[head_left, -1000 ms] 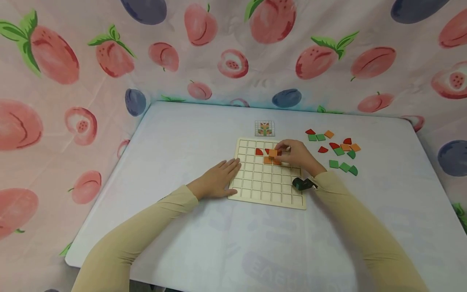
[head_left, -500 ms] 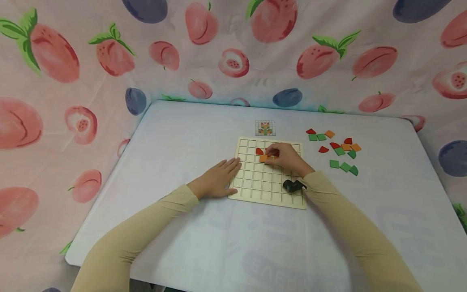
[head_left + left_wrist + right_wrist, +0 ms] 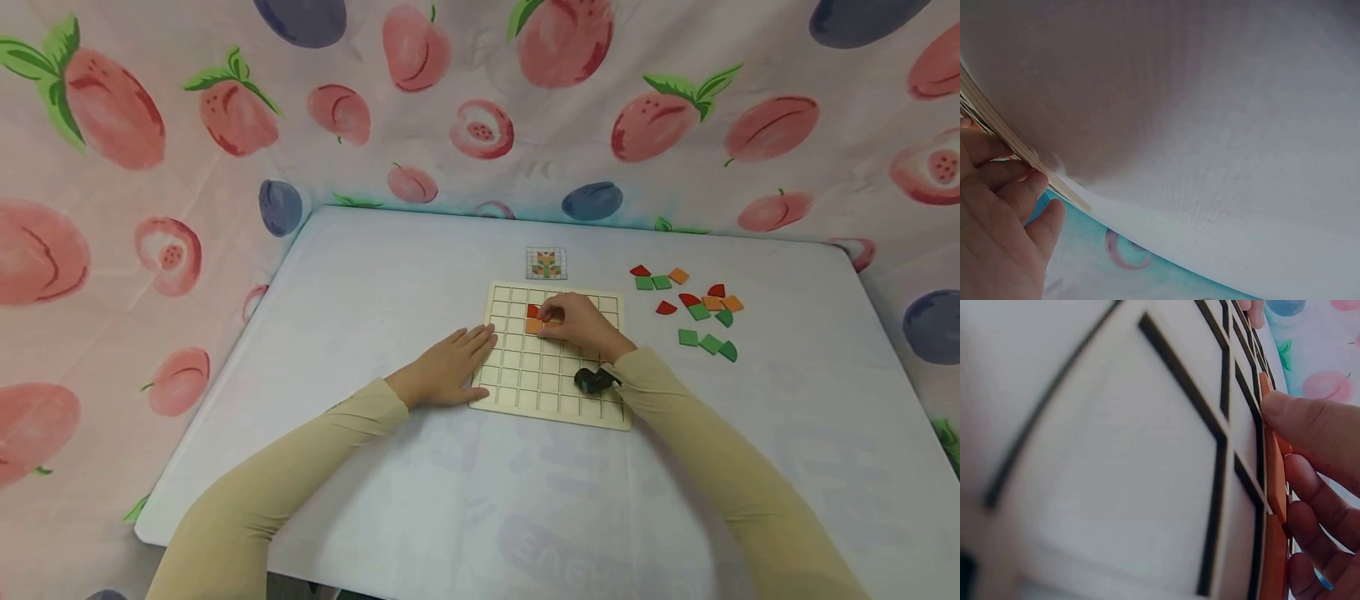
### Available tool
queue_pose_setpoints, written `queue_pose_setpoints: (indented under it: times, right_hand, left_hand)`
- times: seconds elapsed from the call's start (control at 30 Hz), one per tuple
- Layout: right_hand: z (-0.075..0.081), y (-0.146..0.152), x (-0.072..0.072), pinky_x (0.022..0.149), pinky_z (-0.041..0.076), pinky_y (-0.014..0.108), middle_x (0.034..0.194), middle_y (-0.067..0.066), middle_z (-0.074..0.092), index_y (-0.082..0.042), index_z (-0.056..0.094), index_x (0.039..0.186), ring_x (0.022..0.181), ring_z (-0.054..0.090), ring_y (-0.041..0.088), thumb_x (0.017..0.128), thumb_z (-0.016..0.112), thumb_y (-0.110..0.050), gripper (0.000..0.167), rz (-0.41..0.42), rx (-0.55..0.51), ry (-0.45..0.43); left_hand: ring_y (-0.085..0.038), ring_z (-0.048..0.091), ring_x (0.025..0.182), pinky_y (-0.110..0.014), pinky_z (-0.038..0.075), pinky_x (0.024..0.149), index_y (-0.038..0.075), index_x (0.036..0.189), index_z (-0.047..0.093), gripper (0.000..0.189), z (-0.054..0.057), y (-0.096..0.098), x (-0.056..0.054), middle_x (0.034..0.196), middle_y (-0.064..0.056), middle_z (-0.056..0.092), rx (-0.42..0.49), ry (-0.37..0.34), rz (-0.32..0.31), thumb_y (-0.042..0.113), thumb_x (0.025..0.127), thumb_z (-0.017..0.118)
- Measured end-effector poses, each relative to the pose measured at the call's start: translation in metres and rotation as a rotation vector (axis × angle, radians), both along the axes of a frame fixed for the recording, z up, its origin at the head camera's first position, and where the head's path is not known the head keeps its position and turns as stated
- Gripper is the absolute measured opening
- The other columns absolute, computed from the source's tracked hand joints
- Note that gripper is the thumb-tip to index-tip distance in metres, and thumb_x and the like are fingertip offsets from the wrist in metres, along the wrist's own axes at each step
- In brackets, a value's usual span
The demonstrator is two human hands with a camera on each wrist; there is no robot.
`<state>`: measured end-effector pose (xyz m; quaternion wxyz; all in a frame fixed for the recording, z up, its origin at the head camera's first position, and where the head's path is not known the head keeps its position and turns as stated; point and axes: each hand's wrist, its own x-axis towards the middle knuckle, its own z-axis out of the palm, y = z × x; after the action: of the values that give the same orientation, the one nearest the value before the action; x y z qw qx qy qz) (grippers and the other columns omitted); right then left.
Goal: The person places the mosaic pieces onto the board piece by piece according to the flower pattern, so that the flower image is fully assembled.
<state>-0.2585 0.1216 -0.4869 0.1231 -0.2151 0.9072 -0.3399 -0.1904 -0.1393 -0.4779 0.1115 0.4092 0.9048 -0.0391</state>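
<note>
My left hand (image 3: 447, 367) lies with fingers extended on the left edge of the wooden grid board (image 3: 520, 396). In the left wrist view its fingertips (image 3: 1035, 184) rest along the board's edge. Over the upper part of the board, my right hand (image 3: 585, 323) pinches an orange square tile (image 3: 533, 326) at its right side, just below a red quarter-round tile (image 3: 532, 311). The right wrist view shows the thumb (image 3: 1310, 425) against the orange tile, with curled fingers behind it. Other orange tiles (image 3: 1274, 556) sit in the board's cells, mostly hidden by this hand in the head view.
A small pattern card (image 3: 546, 263) lies beyond the board. To the right are loose tiles: several green squares (image 3: 687, 337), red quarter-rounds (image 3: 666, 308) and orange squares (image 3: 678, 276). A black wrist camera (image 3: 592, 381) hangs over the board's lower right. A fruit-printed cloth (image 3: 480, 100) stands behind the table.
My right hand has moved left across the board with the orange tile, from above the other orange tiles to the cell below the left red tile. The left hand has stayed put.
</note>
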Motion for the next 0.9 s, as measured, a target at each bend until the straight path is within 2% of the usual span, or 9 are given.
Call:
queue_pose_setpoints:
  times: [0.47, 0.77, 0.9]
  right_hand:
    - [0.0019, 0.0008, -0.0020, 0.077, 0.047, 0.034, 0.092, 0.009, 0.065, -0.005, 0.069, 0.098, 0.083, 0.056, 0.020, 0.078, 0.076, -0.018, 0.025, 0.034, 0.030, 0.010]
    - [-0.0035, 0.0014, -0.0038, 0.080, 0.048, 0.037, 0.094, 0.008, 0.065, -0.007, 0.069, 0.096, 0.086, 0.058, 0.021, 0.078, 0.076, -0.018, 0.022, 0.018, 0.012, 0.002]
    - [-0.0009, 0.0031, -0.0025, 0.081, 0.049, 0.037, 0.098, 0.009, 0.065, -0.007, 0.069, 0.101, 0.088, 0.058, 0.021, 0.080, 0.075, -0.019, 0.025, 0.023, -0.014, -0.016]
  left_hand:
    - [-0.027, 0.012, 0.147, -0.041, 0.016, 0.120, 0.000, 0.150, 0.014, 0.085, -0.0006, 0.0008, -0.0005, 0.158, -0.015, 0.010, -0.014, -0.007, 0.006, 0.057, 0.093, 0.041]
    - [-0.027, 0.012, 0.147, -0.041, 0.016, 0.120, 0.000, 0.150, 0.013, 0.085, 0.0001, 0.0005, -0.0002, 0.158, -0.016, 0.010, -0.024, -0.005, 0.005, 0.057, 0.093, 0.040]
    - [-0.027, 0.012, 0.147, -0.041, 0.016, 0.119, 0.000, 0.150, 0.013, 0.085, 0.0007, 0.0008, 0.0000, 0.158, -0.016, 0.010, -0.023, -0.006, 0.001, 0.057, 0.093, 0.040]
